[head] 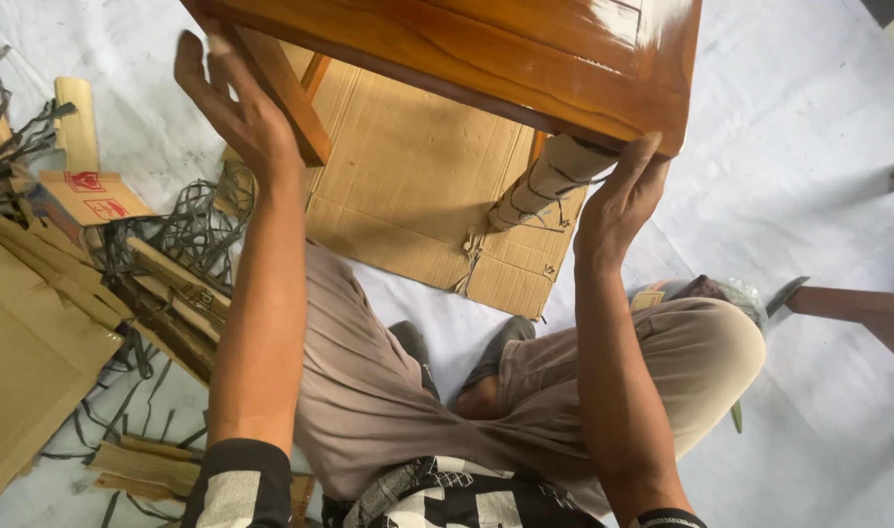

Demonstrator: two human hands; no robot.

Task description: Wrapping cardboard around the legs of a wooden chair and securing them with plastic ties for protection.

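Observation:
A glossy brown wooden table [486,49] stands in front of me, over a flat sheet of cardboard [418,186]. My left hand [234,103] is raised with fingers spread, resting against the table's bare left leg [289,93]. My right hand [618,200] cups the table's near right corner and touches the right leg [545,186], which is wrapped in cardboard tied with thin strapping. I sit on the floor with my knees apart, in beige trousers.
A heap of cardboard pieces [36,332] and dark plastic straps [188,230] lies at the left. A white sheet [809,147] covers the floor. Other wooden furniture legs [858,308] reach in from the right edge.

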